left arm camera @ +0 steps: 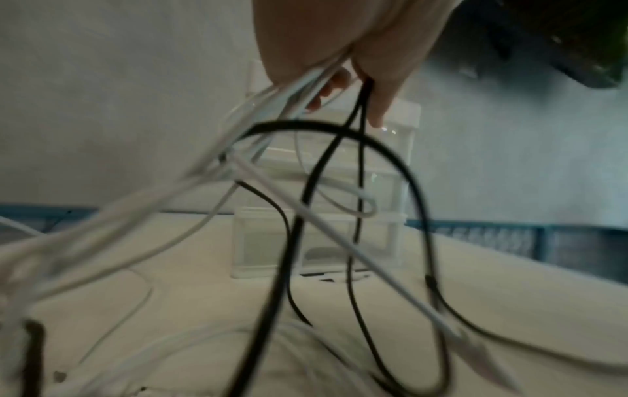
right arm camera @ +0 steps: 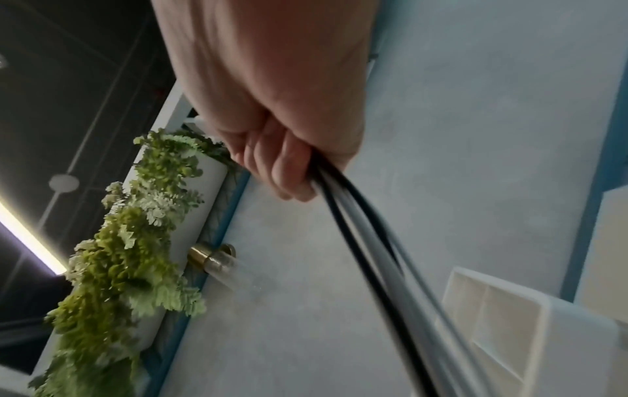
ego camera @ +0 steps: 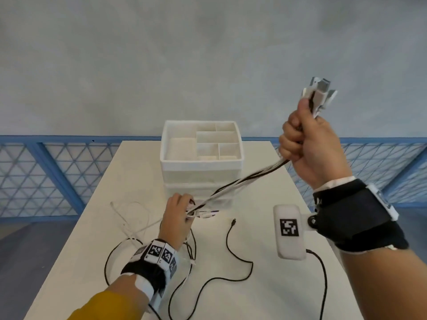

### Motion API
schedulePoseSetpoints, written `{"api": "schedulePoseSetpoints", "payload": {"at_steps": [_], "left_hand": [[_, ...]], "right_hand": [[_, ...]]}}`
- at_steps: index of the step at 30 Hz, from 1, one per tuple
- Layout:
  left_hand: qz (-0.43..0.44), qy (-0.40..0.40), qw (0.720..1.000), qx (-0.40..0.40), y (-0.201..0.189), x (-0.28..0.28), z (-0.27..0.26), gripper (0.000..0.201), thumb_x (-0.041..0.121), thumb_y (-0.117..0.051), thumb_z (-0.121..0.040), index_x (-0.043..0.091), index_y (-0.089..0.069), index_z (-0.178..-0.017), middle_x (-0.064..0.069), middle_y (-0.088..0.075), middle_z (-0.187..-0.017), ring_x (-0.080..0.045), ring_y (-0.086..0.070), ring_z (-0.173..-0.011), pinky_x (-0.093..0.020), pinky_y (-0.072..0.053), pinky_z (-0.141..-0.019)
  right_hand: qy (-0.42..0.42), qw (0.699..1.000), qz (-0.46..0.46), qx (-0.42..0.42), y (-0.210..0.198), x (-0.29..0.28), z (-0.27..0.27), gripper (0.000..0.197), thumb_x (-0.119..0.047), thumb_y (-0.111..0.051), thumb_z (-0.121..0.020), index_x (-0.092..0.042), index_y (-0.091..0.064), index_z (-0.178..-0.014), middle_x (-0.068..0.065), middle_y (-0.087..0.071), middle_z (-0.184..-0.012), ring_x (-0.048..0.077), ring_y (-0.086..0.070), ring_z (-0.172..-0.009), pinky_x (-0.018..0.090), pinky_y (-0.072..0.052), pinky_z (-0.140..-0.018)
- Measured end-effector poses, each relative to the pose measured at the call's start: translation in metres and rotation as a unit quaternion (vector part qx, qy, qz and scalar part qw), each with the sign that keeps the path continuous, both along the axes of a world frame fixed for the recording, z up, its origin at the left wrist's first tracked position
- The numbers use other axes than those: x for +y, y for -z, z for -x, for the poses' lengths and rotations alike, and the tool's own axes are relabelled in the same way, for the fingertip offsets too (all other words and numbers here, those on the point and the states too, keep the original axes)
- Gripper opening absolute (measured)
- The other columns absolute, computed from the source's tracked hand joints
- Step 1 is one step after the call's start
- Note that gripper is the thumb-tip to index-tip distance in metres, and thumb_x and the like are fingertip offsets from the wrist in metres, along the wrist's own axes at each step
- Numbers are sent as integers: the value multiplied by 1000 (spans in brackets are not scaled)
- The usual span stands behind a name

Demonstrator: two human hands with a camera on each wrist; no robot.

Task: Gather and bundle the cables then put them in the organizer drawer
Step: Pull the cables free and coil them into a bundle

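Our right hand [ego camera: 309,144] fists the cables [ego camera: 240,181] high, plugs above it; our left hand [ego camera: 176,215] pinches them lower, before the organizer [ego camera: 201,162], slack trailing behind.

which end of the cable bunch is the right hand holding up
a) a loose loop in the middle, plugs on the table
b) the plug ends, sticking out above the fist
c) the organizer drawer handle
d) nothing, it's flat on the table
b: in the head view the right hand is raised in a fist round the cables, and their plug ends stick out above the thumb.
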State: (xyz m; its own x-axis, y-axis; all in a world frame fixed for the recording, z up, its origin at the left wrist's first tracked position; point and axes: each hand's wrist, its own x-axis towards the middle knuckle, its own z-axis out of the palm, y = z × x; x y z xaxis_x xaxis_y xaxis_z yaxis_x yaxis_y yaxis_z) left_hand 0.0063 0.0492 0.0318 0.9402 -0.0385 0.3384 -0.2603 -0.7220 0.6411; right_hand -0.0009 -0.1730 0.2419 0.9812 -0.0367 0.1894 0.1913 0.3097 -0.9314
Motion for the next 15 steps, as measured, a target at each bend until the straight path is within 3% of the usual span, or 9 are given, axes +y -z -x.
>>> {"api": "schedulePoseSetpoints", "payload": {"at_steps": [1,3,5,6,8,10,12,14,15], "left_hand": [[7,-4,1000,21,2,-1,2,44,13,-77,-65,14,-53,-102,-6,-49,-98,-20,-43,-88,-42,-47,-80],[24,13,997,74,-1,-7,6,81,40,-83,-53,17,-45,-121,-2,-42,-108,-20,-41,-100,-36,-42,-91],[46,50,994,85,-15,-14,8,103,66,-73,-44,30,-35,-133,4,-30,-115,-14,-33,-112,-32,-33,-100],[52,77,994,66,-25,-18,9,96,71,-66,-47,37,-36,-131,8,-26,-119,-11,-29,-117,-32,-30,-104],[74,147,986,33,-51,-29,14,74,64,-64,-59,44,-40,-126,14,-28,-128,-5,-28,-126,-32,-29,-109],[130,233,962,62,-74,-46,17,70,47,-72,-67,42,-38,-128,16,-47,-125,-1,-44,-122,-24,-36,-104],[198,262,938,107,-83,-62,15,52,31,-74,-71,39,-49,-116,13,-64,-97,-1,-61,-96,-19,-46,-87],[235,233,933,144,-82,-67,11,16,22,-69,-77,32,-62,-87,9,-62,-69,-9,-61,-68,-24,-50,-65],[236,214,932,171,-77,-63,8,11,19,-67,-80,29,-63,-76,10,-60,-63,-8,-59,-62,-25,-49,-60]], "right_hand": [[3,1000,9,6,1,0,-2,42,-40,-37,-96,-20,-31,-60,-11,-22,-43,4,-17,-34,22,-11,-37],[0,999,37,21,7,4,-6,42,-40,-38,-96,-20,-32,-60,-12,-24,-43,4,-18,-33,19,-11,-36],[-8,998,55,23,11,8,-8,42,-40,-39,-96,-21,-34,-59,-12,-26,-43,3,-20,-33,17,-15,-34],[-14,998,56,22,11,10,-8,42,-40,-39,-96,-21,-34,-59,-13,-26,-43,3,-20,-33,16,-16,-34],[-27,998,50,13,10,16,-9,43,-39,-38,-97,-20,-32,-59,-12,-25,-43,3,-19,-33,17,-14,-35],[-42,998,48,-1,8,25,-7,43,-38,-37,-97,-20,-30,-59,-11,-23,-44,4,-18,-34,19,-11,-36],[-60,997,48,-17,5,31,-4,42,-38,-36,-97,-20,-30,-60,-11,-23,-44,4,-18,-35,20,-12,-36],[-71,996,39,-35,-2,26,-1,41,-39,-35,-96,-19,-31,-60,-12,-25,-44,3,-20,-35,18,-15,-35],[-69,996,41,-39,-7,20,0,41,-39,-35,-96,-19,-31,-60,-12,-26,-44,3,-20,-35,18,-16,-35]]}}
